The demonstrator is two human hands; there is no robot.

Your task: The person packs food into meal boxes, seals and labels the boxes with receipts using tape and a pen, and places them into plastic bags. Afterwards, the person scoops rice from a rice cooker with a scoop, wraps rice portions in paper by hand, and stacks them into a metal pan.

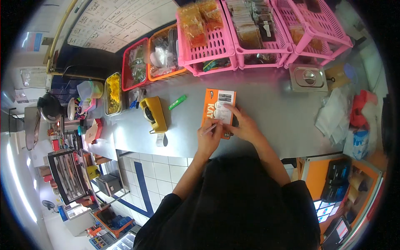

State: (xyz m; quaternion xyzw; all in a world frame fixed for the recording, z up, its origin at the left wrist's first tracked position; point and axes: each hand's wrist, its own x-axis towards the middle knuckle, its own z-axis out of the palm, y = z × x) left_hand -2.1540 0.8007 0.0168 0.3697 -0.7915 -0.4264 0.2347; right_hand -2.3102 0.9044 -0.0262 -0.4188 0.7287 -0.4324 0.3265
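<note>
An orange box with large white lettering lies on the steel counter, a white printed label on its upper face. My left hand is closed around a thin pen whose tip end points at the label's lower part. On the box's right side rests my right hand, its index finger and thumb spread apart over the label; its other fingers are partly hidden. To the left are a green marker and a yellow tape dispenser, with a printed paper slip below it.
Pink baskets with packets line the counter's back, beside an orange basket and a red basket. A container of yellow food stands left. A lidded steel container and plastic bags are at right.
</note>
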